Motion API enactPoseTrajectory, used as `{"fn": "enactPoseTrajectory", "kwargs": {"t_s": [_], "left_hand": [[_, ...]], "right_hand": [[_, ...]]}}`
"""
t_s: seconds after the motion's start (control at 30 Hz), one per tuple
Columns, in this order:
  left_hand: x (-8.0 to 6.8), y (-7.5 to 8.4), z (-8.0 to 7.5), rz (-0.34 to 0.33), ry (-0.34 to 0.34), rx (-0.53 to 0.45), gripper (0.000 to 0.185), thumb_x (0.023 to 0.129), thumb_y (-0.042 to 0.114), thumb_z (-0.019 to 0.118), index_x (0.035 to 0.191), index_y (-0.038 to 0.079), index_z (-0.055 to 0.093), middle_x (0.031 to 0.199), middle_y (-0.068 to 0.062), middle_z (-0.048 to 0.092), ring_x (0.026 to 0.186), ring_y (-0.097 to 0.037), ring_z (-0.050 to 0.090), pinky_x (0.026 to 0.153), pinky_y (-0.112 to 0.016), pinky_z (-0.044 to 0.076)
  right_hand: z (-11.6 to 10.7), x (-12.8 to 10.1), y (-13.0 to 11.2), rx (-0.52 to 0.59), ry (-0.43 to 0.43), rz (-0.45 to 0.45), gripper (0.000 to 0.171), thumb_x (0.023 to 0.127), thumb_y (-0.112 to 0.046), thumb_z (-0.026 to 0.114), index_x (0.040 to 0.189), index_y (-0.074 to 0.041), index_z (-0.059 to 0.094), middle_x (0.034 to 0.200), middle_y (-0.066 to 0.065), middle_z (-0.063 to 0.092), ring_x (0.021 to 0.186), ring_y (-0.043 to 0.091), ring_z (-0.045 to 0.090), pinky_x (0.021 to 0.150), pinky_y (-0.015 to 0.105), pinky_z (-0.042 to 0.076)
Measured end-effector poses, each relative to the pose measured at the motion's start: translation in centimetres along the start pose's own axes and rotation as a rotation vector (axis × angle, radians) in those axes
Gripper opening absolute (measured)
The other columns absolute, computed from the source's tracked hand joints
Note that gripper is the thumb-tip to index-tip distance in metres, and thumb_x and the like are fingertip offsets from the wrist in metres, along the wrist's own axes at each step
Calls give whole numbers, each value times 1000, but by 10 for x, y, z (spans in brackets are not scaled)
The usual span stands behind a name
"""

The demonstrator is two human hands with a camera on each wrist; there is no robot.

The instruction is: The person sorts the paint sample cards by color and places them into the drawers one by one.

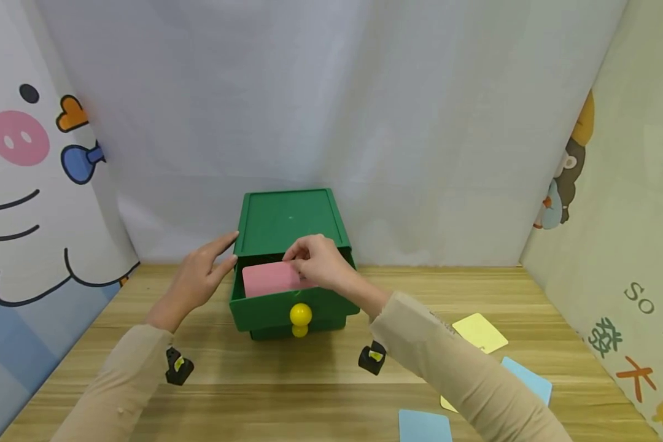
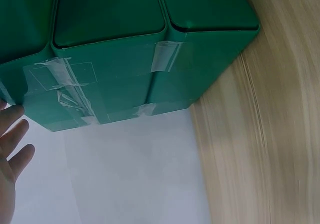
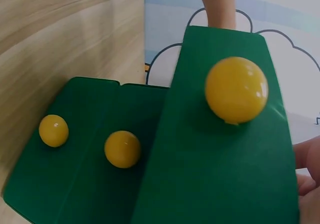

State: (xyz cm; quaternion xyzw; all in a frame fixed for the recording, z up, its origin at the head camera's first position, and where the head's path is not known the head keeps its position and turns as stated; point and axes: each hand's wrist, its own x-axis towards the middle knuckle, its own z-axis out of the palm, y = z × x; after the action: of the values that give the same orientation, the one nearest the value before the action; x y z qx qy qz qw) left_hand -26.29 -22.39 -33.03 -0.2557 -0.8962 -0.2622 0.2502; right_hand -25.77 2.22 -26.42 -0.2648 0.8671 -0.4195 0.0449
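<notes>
A green drawer cabinet (image 1: 287, 218) of three stacked units stands on the table, its top drawer (image 1: 271, 314) pulled out toward me. My left hand (image 1: 196, 276) rests its straight fingers and thumb against the cabinet's left side; the left wrist view shows its fingers at the taped side wall (image 2: 120, 78). Over the drawer, my right hand (image 1: 321, 264) pinches a pink card (image 1: 267, 278) between thumb and fingers. The card stands tilted inside, its lower part hidden by the drawer front. A yellow round knob (image 3: 236, 89) sits on that front.
Two more yellow knobs (image 3: 123, 149) mark the closed lower drawers. To the right on the wooden table (image 1: 243, 393) lie a yellow card (image 1: 480, 332) and blue cards (image 1: 424, 425), one partly behind my right sleeve. A white curtain (image 1: 420, 123) hangs behind, with printed panels on both sides.
</notes>
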Motion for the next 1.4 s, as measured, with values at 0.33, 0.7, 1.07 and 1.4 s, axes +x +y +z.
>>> {"fn": "enactPoseTrajectory", "kwargs": {"t_s": [0.33, 0.7, 1.07, 1.4], "left_hand": [[-1, 0, 1, -4, 2, -7, 46, 96, 19, 46, 136, -2, 39, 132, -25, 44, 119, -41, 43, 93, -55, 38], [-1, 0, 3, 0, 1, -9, 46, 96, 20, 46, 136, -3, 39, 131, -26, 45, 118, -41, 43, 93, -55, 38], [0, 1, 2, 1, 4, -12, 46, 96, 20, 46, 136, -3, 39, 131, -26, 45, 118, -42, 43, 92, -56, 38], [-1, 0, 0, 0, 3, -18, 46, 96, 19, 46, 136, -3, 38, 131, -27, 44, 118, -43, 42, 93, -56, 37]], "right_hand": [[4, -3, 4, -50, -34, -2, 19, 87, 5, 51, 94, -1, 68, 79, 6, 62, 63, 13, 50, 53, 18, 44], [0, -3, 1, -84, -22, -81, 19, 87, 3, 53, 100, -1, 66, 87, 7, 61, 72, 14, 55, 64, 19, 47], [-27, -22, -12, 63, 53, -174, 19, 87, -2, 57, 105, 2, 62, 85, 8, 58, 72, 17, 57, 64, 21, 49], [-8, -70, 4, 123, 236, -346, 13, 85, -8, 63, 98, -5, 63, 79, 2, 60, 71, 11, 55, 61, 24, 51]]}}
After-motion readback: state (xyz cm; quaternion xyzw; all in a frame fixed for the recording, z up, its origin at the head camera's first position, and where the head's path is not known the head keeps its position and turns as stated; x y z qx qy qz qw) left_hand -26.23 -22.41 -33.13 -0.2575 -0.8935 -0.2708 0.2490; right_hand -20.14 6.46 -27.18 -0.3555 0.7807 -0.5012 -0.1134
